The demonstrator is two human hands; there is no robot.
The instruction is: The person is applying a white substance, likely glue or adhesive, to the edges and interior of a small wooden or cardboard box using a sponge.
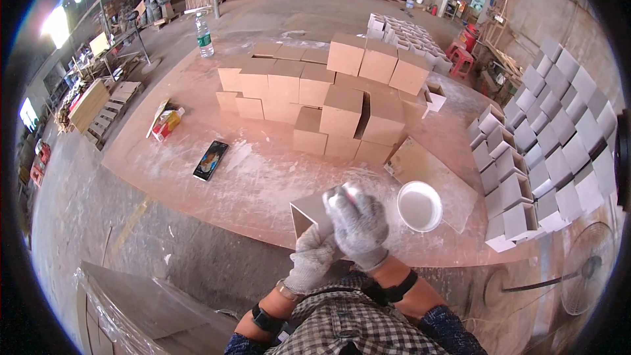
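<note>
At the table's near edge, a small box [307, 207] lies with an open side turned left. Its upper face looks grey. My left hand [310, 261], in a whitish knit glove, grips the box at its near side with the fingers closed. My right hand [358, 227], gloved the same way, presses on the top of the box, its fingers bent together. Something small and white shows at those fingertips; its kind cannot be made out. Right of this hand stands a white round tub [419, 206] holding pale contents, partly over a thin flat board [437, 174].
Stacked tan boxes [282, 85] fill the table's middle. A phone [210, 160], a red-yellow packet [167, 123] and a water bottle [204, 36] lie or stand leftward. Whitish boxes [552, 131] are piled at right, near a fan [585, 269]. Plastic-wrapped sheets [144, 302] sit lower left.
</note>
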